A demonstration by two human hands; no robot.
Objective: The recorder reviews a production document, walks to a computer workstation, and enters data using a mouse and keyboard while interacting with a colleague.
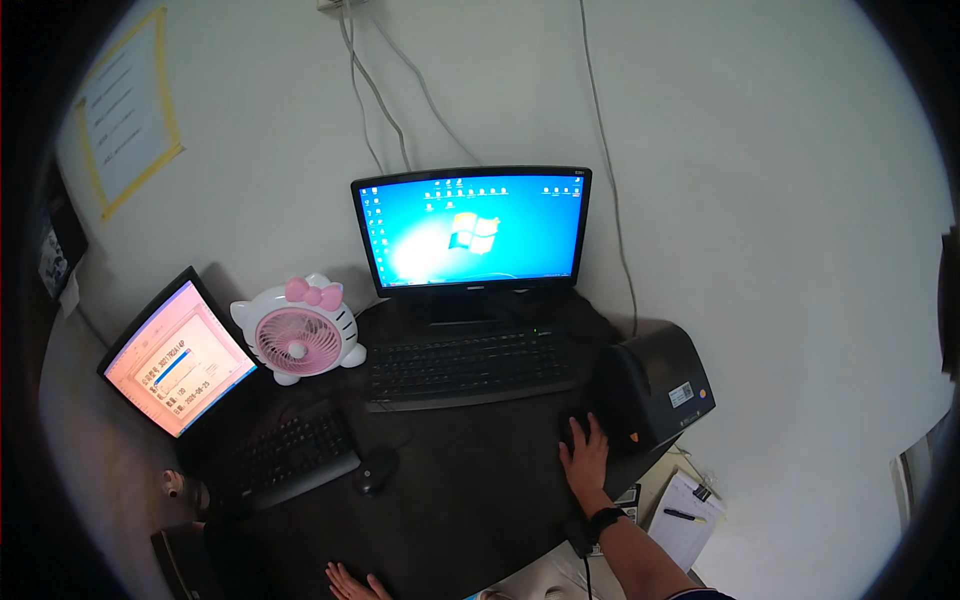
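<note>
My right hand (pixel 586 455) lies over a small black mouse (pixel 573 424) on the dark desk (pixel 470 490), just left of a black label printer (pixel 655 385). A dark watch sits on that wrist. Only the fingers of my left hand (pixel 352 583) show at the lower edge, spread flat on the desk and holding nothing. Ahead of my right hand lies a black keyboard (pixel 465 365), in front of a monitor (pixel 472 230) with a blue desktop screen.
A second monitor (pixel 178 358) with a pinkish window stands at the left, with a smaller keyboard (pixel 295 455) and another mouse (pixel 375 468) before it. A pink and white cat-shaped fan (pixel 298 335) sits between the monitors. A clipboard with a pen (pixel 688 515) lies lower right. Cables hang down the wall.
</note>
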